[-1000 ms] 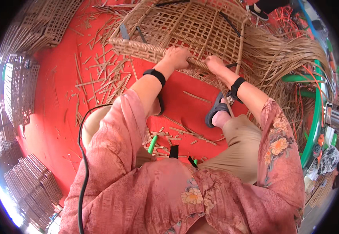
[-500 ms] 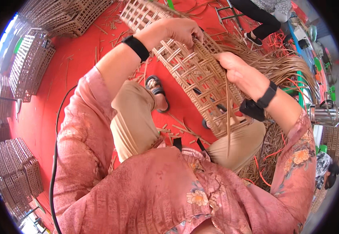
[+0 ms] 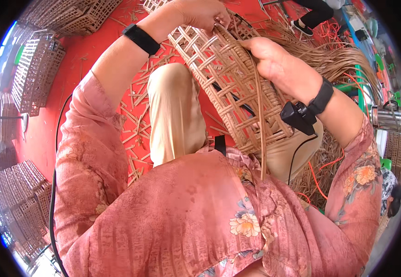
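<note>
A tan woven basket (image 3: 228,87) with open lattice sides leans across my lap, its lower end by my right thigh. My left hand (image 3: 205,14) is closed over the far part of its thick wrapped rim, fingertips pressed down at the weaving. Lower along the same rim, my right hand (image 3: 272,57) grips the edge, thumb on top and the other fingers mostly hidden behind it. From beside that thumb a long loose weaving strip (image 3: 261,124) hangs down across the basket to my shirt.
Cut strip scraps (image 3: 138,113) litter the red floor (image 3: 78,69). A bundle of long strips (image 3: 329,55) lies at the far right, near orange cords (image 3: 318,182). Stacked lattice baskets (image 3: 22,198) line the left side. Another person's leg (image 3: 316,14) shows at the far right.
The basket and both hands sit higher in the picture. My left knee has come up and now hides my sandalled foot. Both hands keep hold of the rim.
</note>
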A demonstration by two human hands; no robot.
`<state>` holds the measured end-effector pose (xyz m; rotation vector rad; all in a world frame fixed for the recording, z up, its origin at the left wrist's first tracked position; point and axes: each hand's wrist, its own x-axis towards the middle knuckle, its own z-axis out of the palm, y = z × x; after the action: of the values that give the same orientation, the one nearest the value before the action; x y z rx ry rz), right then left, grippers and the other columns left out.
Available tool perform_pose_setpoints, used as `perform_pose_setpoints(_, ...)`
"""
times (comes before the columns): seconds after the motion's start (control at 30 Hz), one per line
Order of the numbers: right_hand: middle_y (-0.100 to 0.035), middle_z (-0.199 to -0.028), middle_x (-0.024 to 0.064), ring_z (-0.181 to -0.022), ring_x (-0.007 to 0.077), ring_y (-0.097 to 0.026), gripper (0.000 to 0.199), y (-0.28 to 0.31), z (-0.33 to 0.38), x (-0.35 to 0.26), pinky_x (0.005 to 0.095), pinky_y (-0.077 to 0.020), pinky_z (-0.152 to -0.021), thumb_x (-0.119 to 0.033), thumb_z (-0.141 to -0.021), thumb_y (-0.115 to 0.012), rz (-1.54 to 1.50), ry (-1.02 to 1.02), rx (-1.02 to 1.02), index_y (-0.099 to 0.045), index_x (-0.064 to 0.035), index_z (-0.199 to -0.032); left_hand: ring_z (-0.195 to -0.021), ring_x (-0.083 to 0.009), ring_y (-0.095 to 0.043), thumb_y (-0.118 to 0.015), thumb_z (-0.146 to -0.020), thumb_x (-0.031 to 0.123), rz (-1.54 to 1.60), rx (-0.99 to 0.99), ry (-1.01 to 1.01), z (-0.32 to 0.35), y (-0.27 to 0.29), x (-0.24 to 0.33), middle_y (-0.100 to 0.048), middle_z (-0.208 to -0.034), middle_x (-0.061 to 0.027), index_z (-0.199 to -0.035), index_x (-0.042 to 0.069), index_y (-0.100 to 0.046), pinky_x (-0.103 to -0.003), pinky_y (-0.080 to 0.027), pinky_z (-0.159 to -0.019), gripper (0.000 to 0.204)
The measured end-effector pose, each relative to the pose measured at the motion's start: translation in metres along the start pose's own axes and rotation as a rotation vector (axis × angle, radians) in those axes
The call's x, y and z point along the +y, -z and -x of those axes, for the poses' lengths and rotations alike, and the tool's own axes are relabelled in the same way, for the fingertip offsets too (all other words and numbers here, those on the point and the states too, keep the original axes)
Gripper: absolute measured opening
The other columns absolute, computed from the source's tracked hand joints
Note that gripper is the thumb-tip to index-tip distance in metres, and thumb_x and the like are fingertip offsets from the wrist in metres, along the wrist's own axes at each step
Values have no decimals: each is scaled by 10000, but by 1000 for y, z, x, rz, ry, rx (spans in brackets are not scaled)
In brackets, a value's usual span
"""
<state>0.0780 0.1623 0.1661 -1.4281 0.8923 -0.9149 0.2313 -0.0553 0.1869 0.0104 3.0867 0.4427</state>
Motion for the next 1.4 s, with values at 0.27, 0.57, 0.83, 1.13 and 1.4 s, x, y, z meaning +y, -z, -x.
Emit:
perform_pose_setpoints(0.27,-592,-1093,156,-1005,221,-578,407,-42,-62,4,362,-454,-903,-239,-921,-436,-230,-246,459,-495,89,-1154,-855,-284,-590,-619,-616,20,-3,25,-1,10,-1,-10,-632,-875,-116,-936,49,-649,-380,-472,-752,322)
perform_pose_setpoints(0.57,-606,-724,48,-536,103,-555,159,-10,-39,40,217,-409,-413,-90,-885,-542,-349,-671,431,-588,11,-999,-883,-283,-566,-566,-666,-71,-106,75,18,10,-25,-18,-587,-894,-101,-919,43,-603,-377,-452,-775,280)
perform_pose_setpoints(0.83,-621,-897,68,-784,135,-594,353,-1,-27,54,291,-522,-732,7,-837,-528,-795,-273,299,-535,51,-1187,-910,-345,-570,-553,-644,3,37,208,-2,14,-24,-13,-608,-894,-159,-915,34,-637,-415,-449,-814,285)
perform_pose_setpoints(1.13,-642,-896,54,-840,133,-614,269,-4,-21,70,258,-505,-724,-215,-892,-588,-455,-47,623,-634,0,-1047,-897,-243,-576,-529,-753,-26,369,623,271,39,-21,33,-588,-952,-111,-992,34,-600,-320,-458,-787,256)
perform_pose_setpoints(1.4,-657,-980,88,-785,126,-611,253,14,-25,78,247,-498,-634,-187,-915,-535,-312,149,1193,-632,-2,-1058,-856,-179,-591,-565,-908,231,1271,1249,991,99,-103,6,-634,-954,-76,-987,20,-599,-319,-488,-733,228)
